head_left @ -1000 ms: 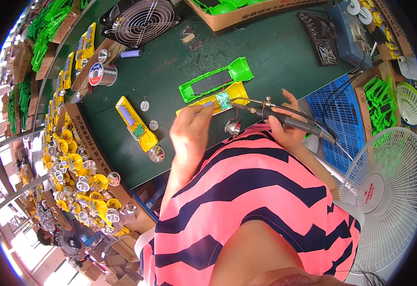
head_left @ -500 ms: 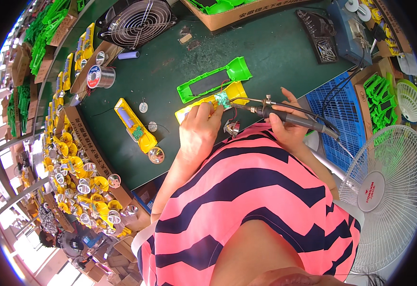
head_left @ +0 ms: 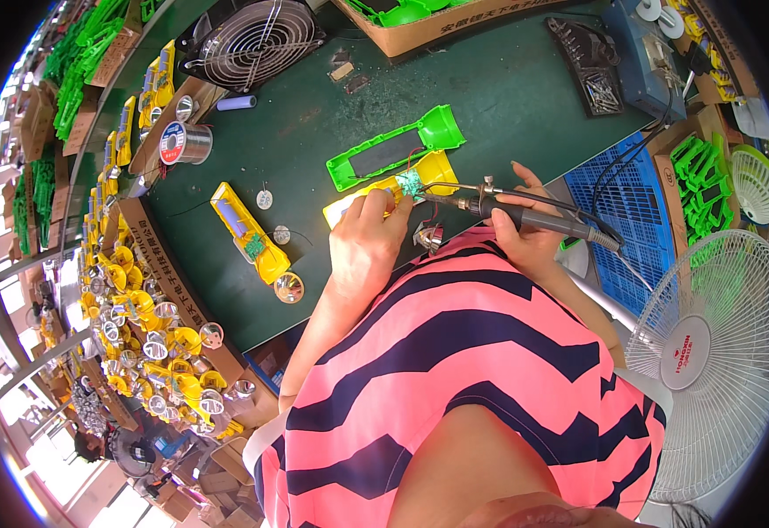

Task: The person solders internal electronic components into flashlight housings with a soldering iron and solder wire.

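Note:
My right hand [head_left: 528,227] grips a soldering iron [head_left: 543,220] with a thin metal feed tube above its tip. The tip meets a small green circuit board [head_left: 409,183] in a yellow flashlight housing [head_left: 441,170]. My left hand [head_left: 369,233] presses on the housing beside the board, fingers bent together; whether they also pinch a wire is hidden. A silver reflector [head_left: 428,236] lies just below the board. Behind it rests a green housing half [head_left: 393,147], with a thin red wire between the two. Left of my left hand lies another yellow housing [head_left: 250,233] with a battery, board and reflector.
At the left stand a solder spool [head_left: 186,143], a black fan [head_left: 252,42] and a box of yellow housings [head_left: 156,339]. A green-parts carton [head_left: 455,31] is at the back. A black tray of screws [head_left: 587,66] and a white fan [head_left: 701,352] are to the right.
The iron and my right hand have shifted very slightly left. My left hand stays on the yellow housing, almost unmoved.

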Available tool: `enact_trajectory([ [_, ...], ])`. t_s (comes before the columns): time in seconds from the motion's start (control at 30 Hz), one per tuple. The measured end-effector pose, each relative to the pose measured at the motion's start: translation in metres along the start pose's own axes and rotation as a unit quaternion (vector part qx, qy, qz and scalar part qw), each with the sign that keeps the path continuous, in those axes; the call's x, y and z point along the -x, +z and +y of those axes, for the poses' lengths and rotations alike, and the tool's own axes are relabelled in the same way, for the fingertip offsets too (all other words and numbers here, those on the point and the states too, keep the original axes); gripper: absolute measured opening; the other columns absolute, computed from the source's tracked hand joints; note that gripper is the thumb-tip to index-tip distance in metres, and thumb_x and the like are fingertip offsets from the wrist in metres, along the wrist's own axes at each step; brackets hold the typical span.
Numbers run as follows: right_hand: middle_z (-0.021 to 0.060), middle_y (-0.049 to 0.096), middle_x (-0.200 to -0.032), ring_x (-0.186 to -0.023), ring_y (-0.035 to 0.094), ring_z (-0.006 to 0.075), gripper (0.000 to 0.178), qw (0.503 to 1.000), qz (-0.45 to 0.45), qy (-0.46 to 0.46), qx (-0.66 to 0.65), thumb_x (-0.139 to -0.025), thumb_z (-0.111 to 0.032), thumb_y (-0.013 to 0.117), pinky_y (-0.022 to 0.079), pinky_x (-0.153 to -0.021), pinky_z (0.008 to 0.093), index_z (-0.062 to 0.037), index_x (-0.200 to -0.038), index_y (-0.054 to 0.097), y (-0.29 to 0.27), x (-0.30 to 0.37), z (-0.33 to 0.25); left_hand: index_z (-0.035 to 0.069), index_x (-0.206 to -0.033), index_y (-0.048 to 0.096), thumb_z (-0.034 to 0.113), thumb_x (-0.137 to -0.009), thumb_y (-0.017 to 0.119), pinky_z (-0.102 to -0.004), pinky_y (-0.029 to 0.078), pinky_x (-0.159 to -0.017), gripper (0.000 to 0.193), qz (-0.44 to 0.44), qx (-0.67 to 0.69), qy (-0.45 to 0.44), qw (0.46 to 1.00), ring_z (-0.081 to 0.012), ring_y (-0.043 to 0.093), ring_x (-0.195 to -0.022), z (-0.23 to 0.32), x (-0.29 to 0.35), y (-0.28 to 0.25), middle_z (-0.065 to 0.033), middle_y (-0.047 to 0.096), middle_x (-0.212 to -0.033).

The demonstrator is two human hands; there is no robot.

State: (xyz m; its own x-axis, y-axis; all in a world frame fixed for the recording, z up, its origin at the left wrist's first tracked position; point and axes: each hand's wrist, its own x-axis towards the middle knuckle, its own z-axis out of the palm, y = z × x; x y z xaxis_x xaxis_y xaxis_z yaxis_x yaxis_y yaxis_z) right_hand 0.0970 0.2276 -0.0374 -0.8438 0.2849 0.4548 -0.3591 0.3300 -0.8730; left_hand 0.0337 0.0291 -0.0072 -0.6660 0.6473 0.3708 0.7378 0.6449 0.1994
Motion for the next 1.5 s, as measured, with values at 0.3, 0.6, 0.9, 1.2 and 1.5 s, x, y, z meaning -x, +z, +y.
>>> enact_trajectory([
  [0.3, 0.0047, 0.062, -0.063, -0.068, 0.061, 0.0117, 0.017, 0.99, 0.023, 0.112, -0.084, -0.07, -0.001, 0.063, 0.035, -0.093, 0.0442, 0.0018, -0.086, 0.058, -0.003, 0.007, -0.001, 0.012, -0.086, 0.066, 0.004, -0.061, 0.066, -0.0277, 0.045, -0.05, 0.026, -0.006, -0.002, -0.024, 1.0, -0.0156, 0.055, -0.065, 0.001, -0.001, 0.0, -0.0012, 0.05, -0.073],
  [0.6, 0.0235, 0.046, -0.115, -0.083, 0.062, 0.0203, 0.021, 0.977, 0.093, 0.087, -0.172, -0.076, 0.006, 0.057, 0.053, -0.07, 0.0232, 0.0097, -0.096, 0.053, -0.012, -0.002, 0.004, 0.007, -0.084, 0.065, 0.006, -0.06, 0.063, -0.0265, 0.044, -0.049, 0.024, 0.006, -0.013, -0.009, 1.0, -0.016, 0.053, -0.065, 0.002, -0.003, 0.001, -0.0029, 0.049, -0.075],
  [0.9, 0.0145, 0.061, -0.091, -0.07, 0.062, 0.0138, 0.028, 0.984, 0.149, 0.065, -0.073, -0.081, -0.002, 0.055, 0.048, -0.067, 0.0204, 0.0075, -0.107, 0.051, -0.032, -0.003, 0.025, 0.008, -0.129, 0.035, 0.026, -0.04, 0.083, -0.0461, 0.031, -0.094, 0.103, -0.05, -0.001, -0.128, 0.991, -0.0321, 0.038, -0.112, -0.035, -0.006, -0.011, -0.0152, 0.041, -0.12],
  [1.2, 0.0138, 0.062, -0.086, -0.069, 0.062, 0.0152, 0.026, 0.979, 0.196, 0.042, -0.038, -0.081, -0.002, 0.056, 0.048, -0.065, 0.0216, 0.0075, -0.105, 0.052, -0.041, -0.01, 0.033, 0.0, -0.105, 0.047, 0.009, -0.051, 0.078, -0.0377, 0.043, -0.076, 0.062, 0.027, 0.079, -0.151, 0.985, -0.0329, 0.049, -0.094, -0.034, 0.016, -0.001, -0.0172, 0.046, -0.103],
  [1.5, 0.0141, 0.058, -0.09, -0.068, 0.061, 0.0154, 0.024, 0.981, 0.189, 0.05, -0.007, -0.081, -0.001, 0.056, 0.049, -0.064, 0.0235, 0.0078, -0.103, 0.052, -0.051, -0.037, 0.051, 0.006, -0.079, 0.035, 0.008, -0.058, 0.078, -0.0293, 0.044, -0.073, 0.048, 0.074, 0.278, -0.277, 0.917, -0.0202, 0.053, -0.083, -0.026, 0.004, -0.005, -0.0143, 0.056, -0.096],
])
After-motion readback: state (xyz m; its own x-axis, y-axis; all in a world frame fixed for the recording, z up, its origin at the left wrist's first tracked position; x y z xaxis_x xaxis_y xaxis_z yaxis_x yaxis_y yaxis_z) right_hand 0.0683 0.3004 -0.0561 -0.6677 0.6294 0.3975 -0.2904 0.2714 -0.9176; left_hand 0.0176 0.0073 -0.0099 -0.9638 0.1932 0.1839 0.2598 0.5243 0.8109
